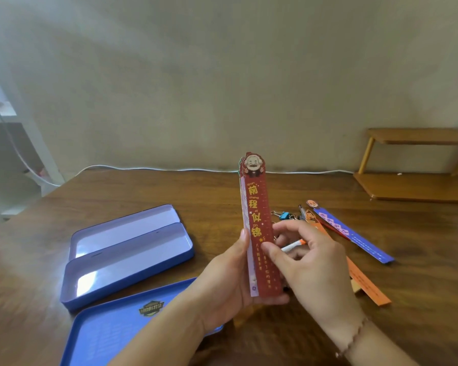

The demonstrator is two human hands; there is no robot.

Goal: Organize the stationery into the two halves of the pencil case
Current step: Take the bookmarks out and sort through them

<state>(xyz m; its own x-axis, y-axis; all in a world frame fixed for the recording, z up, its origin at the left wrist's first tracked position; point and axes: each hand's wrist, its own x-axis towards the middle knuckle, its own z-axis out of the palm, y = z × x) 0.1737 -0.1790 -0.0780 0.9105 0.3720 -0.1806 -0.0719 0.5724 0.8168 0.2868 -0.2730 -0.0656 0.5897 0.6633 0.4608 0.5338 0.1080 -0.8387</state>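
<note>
A small stack of bookmark rulers stands upright above the table, a dark red ruler point(258, 215) with yellow characters in front. My left hand point(230, 276) grips the stack's lower end. My right hand point(307, 262) pinches the red ruler's right edge with thumb and forefinger. The blue metal pencil case lies open at the left, with two empty halves, the far half point(122, 228) and the near half point(127, 262). Its lid point(111, 334) lies flat in front of them. On the table to the right lie a blue ruler point(354, 233), an orange ruler point(365, 283), a white-and-orange pen point(292, 245) and binder clips point(283, 215).
A brown wooden table point(249, 191) stands against a plain wall. A white cable point(154, 169) runs along its back edge. A small wooden shelf point(413, 165) sits at the back right. A white unit point(8, 133) stands at the far left.
</note>
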